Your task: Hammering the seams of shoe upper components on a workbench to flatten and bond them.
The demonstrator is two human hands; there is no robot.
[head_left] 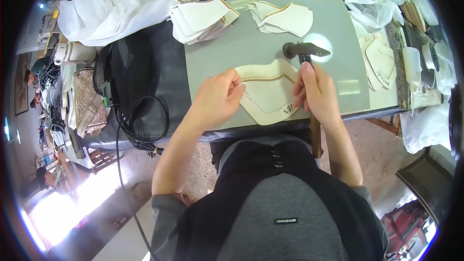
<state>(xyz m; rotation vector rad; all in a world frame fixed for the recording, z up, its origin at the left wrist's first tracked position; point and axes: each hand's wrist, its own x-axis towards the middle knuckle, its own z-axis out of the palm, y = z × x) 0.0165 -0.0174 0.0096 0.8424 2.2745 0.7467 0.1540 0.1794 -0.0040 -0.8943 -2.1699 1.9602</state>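
Observation:
A cream, flat pattern piece [265, 114] lies on the grey-green board in front of me. On top of it rests a white shaped piece with a brown curved edge [263, 89]. My left hand [220, 95] is closed, its fingertips pinched at the left end of these pieces. In my right hand [316, 92] is a hammer [315, 137], gripped by its wooden handle below the dark metal head. The head points away from me, above the board. Some fingers of that hand hang beside the right edge of the pieces, and I cannot tell whether they touch.
Two stacks of white cut pieces [203, 21] [290, 18] sit at the board's far side. White plastic bags [121, 7] line the back. A black bag [137, 67] and coiled cable [150, 125] lie left. Pattern cards [381, 60] lie right; a person [60, 179] is far left.

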